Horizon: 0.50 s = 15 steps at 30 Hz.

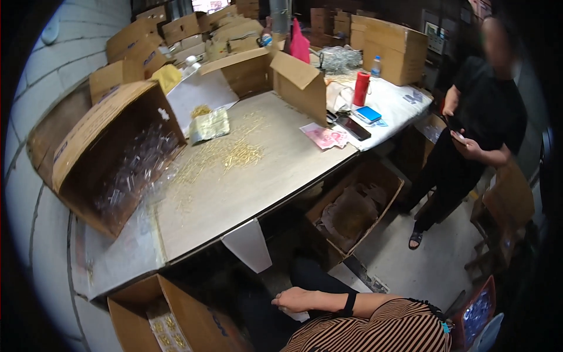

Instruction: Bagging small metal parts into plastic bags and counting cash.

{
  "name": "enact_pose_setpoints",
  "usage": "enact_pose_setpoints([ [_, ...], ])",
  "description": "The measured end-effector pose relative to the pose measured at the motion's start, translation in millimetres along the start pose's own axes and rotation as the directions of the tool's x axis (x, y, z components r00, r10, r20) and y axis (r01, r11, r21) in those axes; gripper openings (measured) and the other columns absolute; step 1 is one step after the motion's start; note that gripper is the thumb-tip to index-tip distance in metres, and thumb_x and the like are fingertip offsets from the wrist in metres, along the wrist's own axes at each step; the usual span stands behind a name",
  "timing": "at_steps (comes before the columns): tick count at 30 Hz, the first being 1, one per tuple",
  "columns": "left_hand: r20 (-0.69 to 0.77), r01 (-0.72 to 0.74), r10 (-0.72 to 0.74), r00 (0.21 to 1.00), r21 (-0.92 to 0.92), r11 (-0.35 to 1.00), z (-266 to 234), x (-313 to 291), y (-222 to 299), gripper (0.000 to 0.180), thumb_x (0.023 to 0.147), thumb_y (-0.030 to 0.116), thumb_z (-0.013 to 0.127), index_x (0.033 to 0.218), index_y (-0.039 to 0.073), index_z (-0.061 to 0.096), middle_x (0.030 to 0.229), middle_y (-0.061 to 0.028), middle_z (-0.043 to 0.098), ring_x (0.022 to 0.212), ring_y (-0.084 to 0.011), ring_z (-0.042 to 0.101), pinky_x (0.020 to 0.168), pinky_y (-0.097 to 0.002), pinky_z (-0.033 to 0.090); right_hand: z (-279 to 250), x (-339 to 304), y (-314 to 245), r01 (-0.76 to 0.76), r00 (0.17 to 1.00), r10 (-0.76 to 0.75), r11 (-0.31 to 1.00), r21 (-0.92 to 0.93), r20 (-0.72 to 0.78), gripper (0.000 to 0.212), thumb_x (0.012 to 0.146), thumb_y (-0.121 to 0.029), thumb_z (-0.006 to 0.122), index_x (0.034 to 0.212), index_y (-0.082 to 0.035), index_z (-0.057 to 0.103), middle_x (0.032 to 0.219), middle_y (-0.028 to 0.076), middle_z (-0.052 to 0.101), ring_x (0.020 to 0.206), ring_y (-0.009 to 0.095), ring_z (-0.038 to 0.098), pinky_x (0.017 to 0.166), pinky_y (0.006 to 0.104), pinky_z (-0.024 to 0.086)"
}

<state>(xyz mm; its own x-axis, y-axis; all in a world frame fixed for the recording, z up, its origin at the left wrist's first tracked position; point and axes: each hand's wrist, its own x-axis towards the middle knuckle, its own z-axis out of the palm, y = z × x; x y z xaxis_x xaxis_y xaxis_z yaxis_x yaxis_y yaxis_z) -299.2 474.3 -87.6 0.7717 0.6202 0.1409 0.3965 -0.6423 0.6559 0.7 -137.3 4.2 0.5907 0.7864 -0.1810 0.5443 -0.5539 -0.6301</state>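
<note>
The right hand [292, 300] is bent inward over the lap, fingers partly curled. A small pale flat piece [301, 316] shows along its underside; whether the fingers grip it or merely rest against it cannot be told. A black elastic band [349, 305] encircles the forearm, beyond which lies a black-and-tan striped top [375, 330]. The left hand is out of view; its grip cannot be told.

The pale piece lies directly below the right hand, near the legs in black trousers [319, 280]. The hand is apart from the pale-topped worktable [287, 138], which stands ahead.

Slender gold-coloured pieces [243, 155] are scattered across the worktable. At its left, a large brown cardboard box [88, 146] lies tipped on its side, with clear plastic pieces [138, 167] spilling toward the tabletop. At the right end are pinkish-red paper notes [325, 136], a black rectangular phone [353, 128], a blue-topped square device [368, 114] and a red cylindrical bottle [361, 88].

At lower left, an open brown cardboard carton [202, 325] contains a pale tray with gold-coloured contents [167, 330]. To the right, a co-worker in black clothing [489, 111] stands on the grey floor [390, 252], holding a pale flat object [460, 137].
</note>
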Motion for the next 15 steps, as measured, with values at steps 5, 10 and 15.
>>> enact_pose_setpoints([
  [5, 0.013, 0.134, -0.14, 0.99, 0.215, 0.967, -40.8, 3.9, 11.1, 0.037, 0.078, 0.022, 0.069, 0.104, -0.003, 0.06, 0.1, -0.0178, 0.064, 0.09, -0.0278, 0.06, 0.085, -0.0385, 0.046, -25.1, -18.4, 16.4, -0.152, 0.97, 0.14, 0.988, -0.043, -0.197, 0.031, 0.079, -0.011, 0.053, 0.107, 0.0, 0.056, 0.093, 0.017, 0.061, 0.09, 0.033, 0.06, 0.072, 0.041, 0.05],
  [10, -0.026, 0.003, -0.004, 1.0, -0.026, 1.0, -11.6, 56.2, 85.6, 0.024, 0.079, 0.007, 0.064, 0.1, -0.003, 0.062, 0.096, -0.0143, 0.064, 0.09, -0.021, 0.059, 0.081, -0.0317, 0.047, -46.2, -39.9, 31.0, -0.207, 0.92, 0.182, 0.978, -0.037, -0.347, 0.032, 0.08, -0.012, 0.055, 0.11, -0.001, 0.055, 0.092, 0.015, 0.061, 0.09, 0.032, 0.06, 0.072, 0.0396, 0.051],
  [15, 0.08, -0.122, 0.132, 0.988, -0.122, 0.985, 30.9, 73.1, 308.3, 0.022, 0.081, 0.006, 0.063, 0.1, -0.004, 0.062, 0.094, -0.0126, 0.064, 0.09, -0.0201, 0.059, 0.082, -0.0307, 0.047, -55.9, -26.6, 37.9, -0.147, 0.912, 0.134, 0.989, -0.004, -0.387, 0.03, 0.081, -0.013, 0.056, 0.109, -0.001, 0.055, 0.094, 0.015, 0.06, 0.09, 0.032, 0.059, 0.073, 0.0397, 0.05],
])
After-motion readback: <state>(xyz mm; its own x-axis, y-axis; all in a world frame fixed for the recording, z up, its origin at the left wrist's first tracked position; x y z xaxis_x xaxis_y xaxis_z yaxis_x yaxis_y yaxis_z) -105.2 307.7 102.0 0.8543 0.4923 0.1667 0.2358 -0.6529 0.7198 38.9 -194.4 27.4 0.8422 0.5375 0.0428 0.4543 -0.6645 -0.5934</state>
